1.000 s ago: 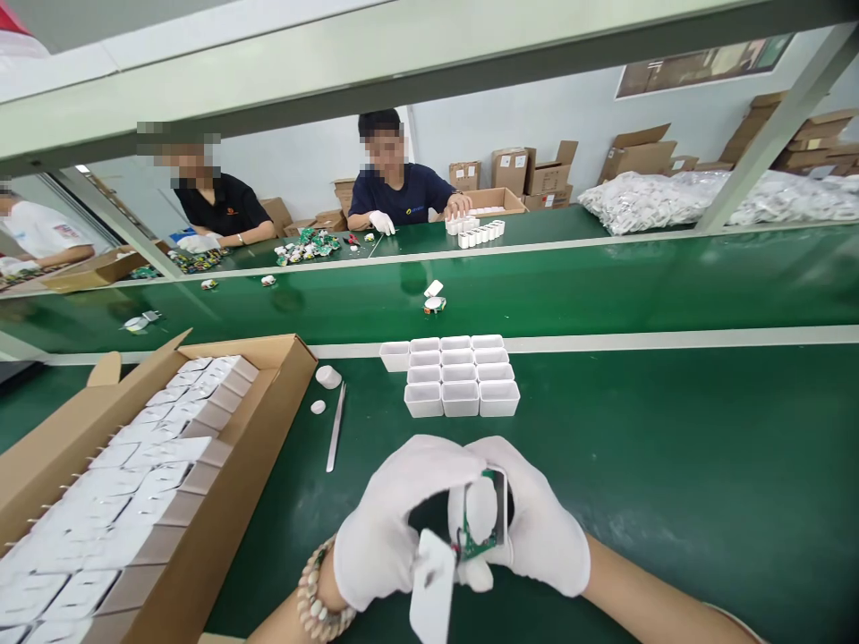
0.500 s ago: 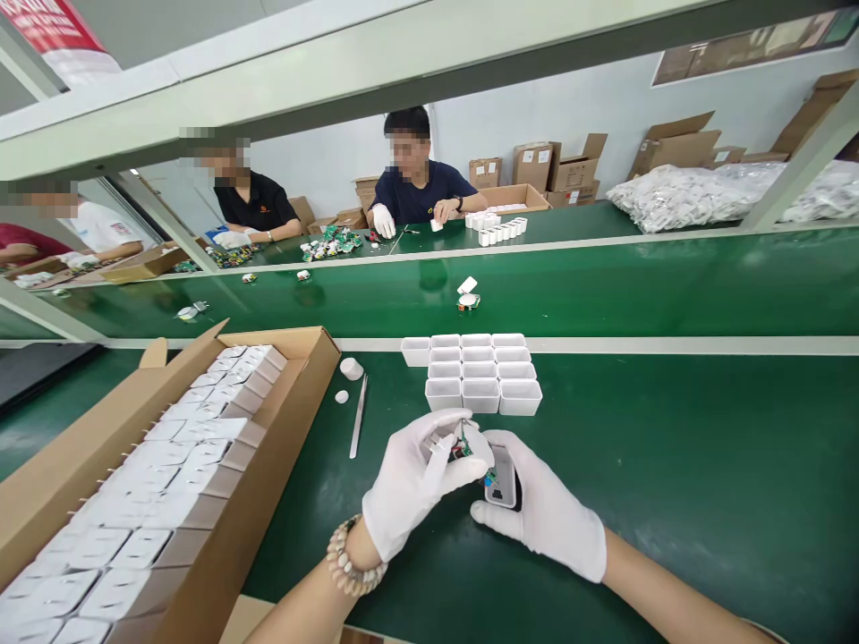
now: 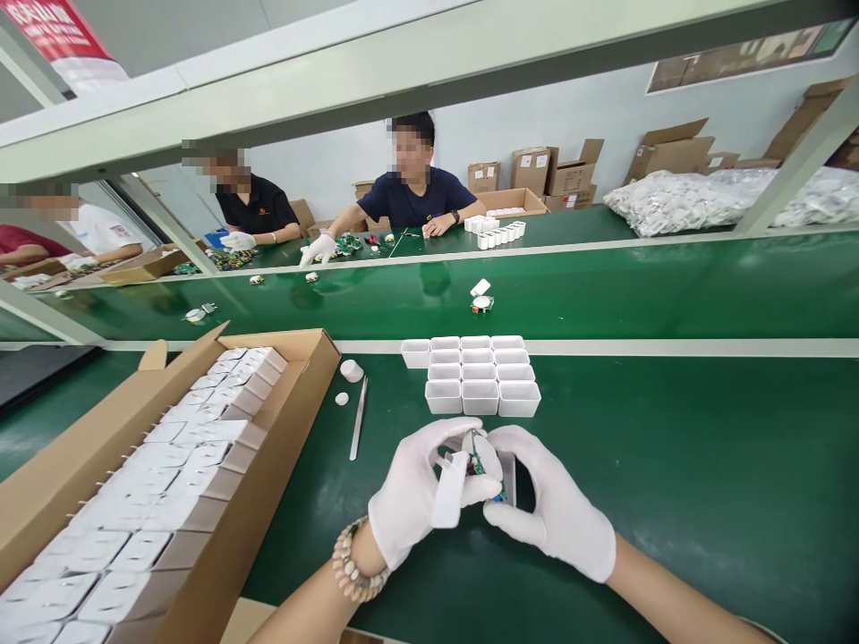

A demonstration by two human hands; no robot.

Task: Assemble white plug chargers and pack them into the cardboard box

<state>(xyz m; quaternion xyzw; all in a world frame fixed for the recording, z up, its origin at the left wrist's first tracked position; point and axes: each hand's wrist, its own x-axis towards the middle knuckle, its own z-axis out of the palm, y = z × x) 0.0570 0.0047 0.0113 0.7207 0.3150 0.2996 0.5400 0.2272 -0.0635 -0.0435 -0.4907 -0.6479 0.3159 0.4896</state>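
Now, hands: both gloved, meeting low in the middle of the frame, close over the green mat so that small parts stay within reach of both.
Left hand [image 3: 420, 487]: fingers curled, thumb and forefinger pinching a white plug cover [image 3: 448, 487] with a green circuit board [image 3: 478, 462] at its top; held tilted toward the other hand, seemingly so board and shell line up; a bead bracelet [image 3: 350, 565] sits on the wrist.
Right hand [image 3: 547, 505]: fingers wrapped around an open white shell [image 3: 508, 478], thumb pressed under it; the opening faces left, toward the board.
Contact: board and shell touch or nearly touch; how far the board sits inside, I cannot tell.
Empty shells [image 3: 480, 371]: a tidy block of open white housings just above the hands, mouths up, easy to pick one at a time.
Carton [image 3: 288, 394]: lower left of the frame, open, packed with rows of white pieces, angled toward the left hand.
Tweezers [image 3: 358, 418]: lying between carton and shells, beside two small white caps [image 3: 351, 369].
Conveyor [image 3: 604, 291]: green belt across the middle; a lone white part [image 3: 481, 295] rides on it.
Co-workers: seated at the upper middle and upper left, behind the belt; one white-gloved hand [image 3: 317, 250] reaches toward scattered boards.
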